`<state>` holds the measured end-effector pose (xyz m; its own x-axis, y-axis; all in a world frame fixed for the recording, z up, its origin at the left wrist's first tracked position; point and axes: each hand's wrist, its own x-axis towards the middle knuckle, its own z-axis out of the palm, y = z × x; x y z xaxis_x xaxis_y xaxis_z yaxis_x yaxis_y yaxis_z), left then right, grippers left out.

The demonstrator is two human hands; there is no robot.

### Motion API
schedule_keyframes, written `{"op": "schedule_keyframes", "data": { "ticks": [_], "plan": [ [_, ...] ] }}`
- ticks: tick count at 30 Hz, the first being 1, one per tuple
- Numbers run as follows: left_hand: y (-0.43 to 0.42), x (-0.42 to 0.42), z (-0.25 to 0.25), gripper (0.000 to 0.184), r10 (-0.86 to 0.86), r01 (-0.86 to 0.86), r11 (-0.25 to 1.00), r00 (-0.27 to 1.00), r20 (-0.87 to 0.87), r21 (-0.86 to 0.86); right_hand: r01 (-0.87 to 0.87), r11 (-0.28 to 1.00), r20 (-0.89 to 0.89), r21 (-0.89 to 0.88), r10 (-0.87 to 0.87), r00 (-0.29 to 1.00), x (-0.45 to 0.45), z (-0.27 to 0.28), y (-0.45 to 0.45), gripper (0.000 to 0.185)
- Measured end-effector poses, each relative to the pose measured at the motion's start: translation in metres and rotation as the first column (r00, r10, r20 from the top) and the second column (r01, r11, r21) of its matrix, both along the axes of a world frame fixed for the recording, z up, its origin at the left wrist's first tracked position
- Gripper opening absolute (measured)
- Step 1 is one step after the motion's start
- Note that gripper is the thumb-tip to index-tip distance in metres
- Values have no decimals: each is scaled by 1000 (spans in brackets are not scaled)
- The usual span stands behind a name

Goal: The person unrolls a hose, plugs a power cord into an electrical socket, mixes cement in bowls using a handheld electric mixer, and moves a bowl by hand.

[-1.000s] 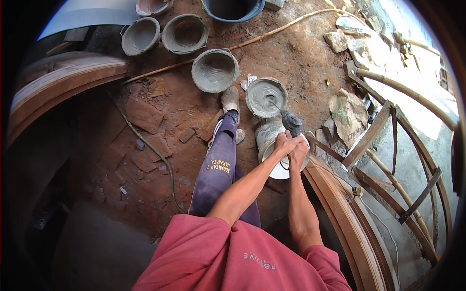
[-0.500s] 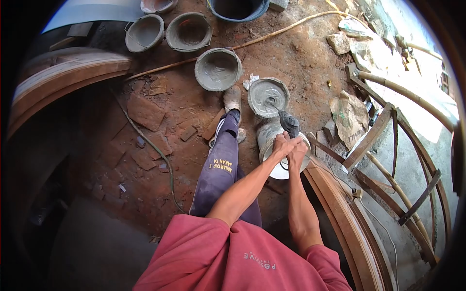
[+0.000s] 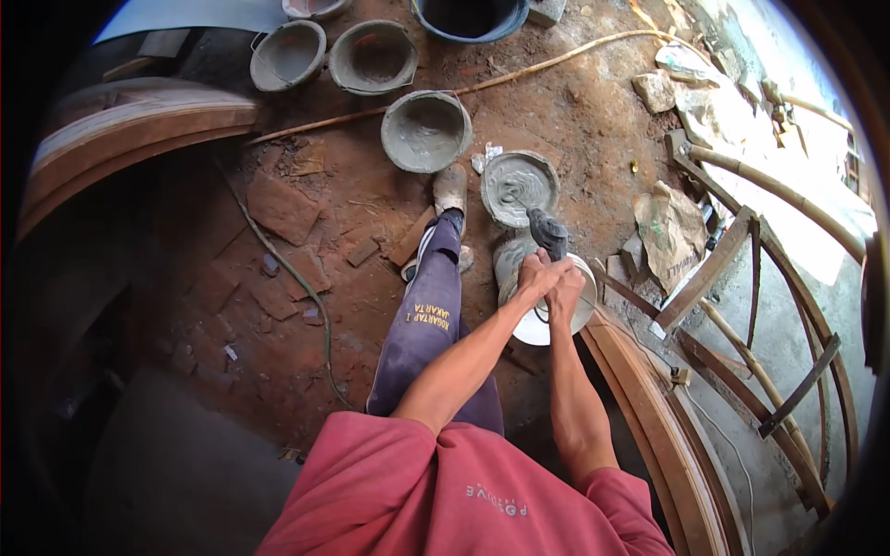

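Observation:
My left hand (image 3: 538, 278) and my right hand (image 3: 565, 293) are close together, both wrapped round the rear of a dark power tool (image 3: 548, 233). A thin shaft runs from the tool into wet grey mortar in a round bucket (image 3: 535, 220). The mortar (image 3: 512, 176) has swirl marks around the shaft. Below the tool and my hands stands a whitish bucket (image 3: 510, 259), partly hidden by them. My fingertips are partly covered by the tool and by each other.
A second mortar bucket (image 3: 426, 132) stands ahead of my shoe (image 3: 451, 188). Other pails (image 3: 374, 57) and a blue tub (image 3: 471, 37) lie beyond a long pole (image 3: 538, 67). Curved wooden frames (image 3: 640, 398), a cable (image 3: 732, 445) and a torn sack (image 3: 669, 232) are on the right.
The whole view has shifted slightly, so the buckets appear farther right. Against the mortar bucket, the tool has swung a little left. Both hands keep their hold.

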<state>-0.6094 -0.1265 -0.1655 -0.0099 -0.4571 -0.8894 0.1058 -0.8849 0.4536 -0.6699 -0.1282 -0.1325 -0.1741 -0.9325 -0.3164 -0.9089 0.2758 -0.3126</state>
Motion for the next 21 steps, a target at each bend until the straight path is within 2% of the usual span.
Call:
{"op": "schedule_keyframes", "data": {
  "ticks": [3, 4, 10, 14, 16, 19, 21],
  "plan": [
    [-2, 8, 2, 65, -4, 5, 1000, 1000, 21, -28, 6, 1000, 22, 18, -7, 1000, 0, -7, 0, 61],
    [-3, 8, -2, 64, 0, 1, 999, 1000, 17, -36, -43, 999, 18, -13, 44, 999, -6, -19, 5, 60],
    [-10, 12, -6, 60, 22, -18, 997, 998, 52, -74, -19, 999, 10, -33, 19, 1000, 15, 3, -13, 59],
    [-18, 10, -7, 58, 21, -21, 998, 1000, 12, -60, -46, 998, -44, -38, 44, 998, 5, -9, -14, 59],
    [-23, 11, -6, 58, 31, -32, 999, 999, -26, -34, 16, 1000, 24, -6, -16, 1000, 10, -1, -22, 59],
    [-32, 19, 12, 58, 32, -36, 998, 997, -73, -50, -18, 999, 0, -48, 18, 1000, 1, -12, -21, 59],
    [-33, 12, 1, 60, 11, -14, 997, 999, -36, -71, 7, 998, -40, -62, -10, 999, 6, -5, -27, 58]
  ]
}}
